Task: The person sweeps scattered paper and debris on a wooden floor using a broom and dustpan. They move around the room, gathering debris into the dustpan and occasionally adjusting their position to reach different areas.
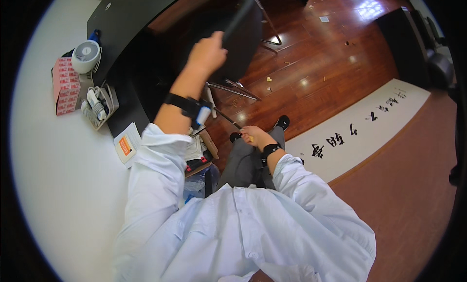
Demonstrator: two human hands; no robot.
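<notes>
My left hand (208,52) is raised at the upper middle, its fingers closed on the frame of a black chair (241,43) with shiny metal legs. Lower and to the right, my right hand (255,136) is closed around a thin dark stick (228,118) in front of my legs. The stick slants up and left toward the chair's underside, where its far end is hard to make out. A small yellowish bit shows at my right fingers.
Left stands a black desk (129,19) with a white round device (86,55), a patterned red box (67,87) and a bin of cables (99,107). An open carton (206,158) sits by my legs. Scraps litter the wooden floor (311,63); a calligraphy scroll (360,126) lies right.
</notes>
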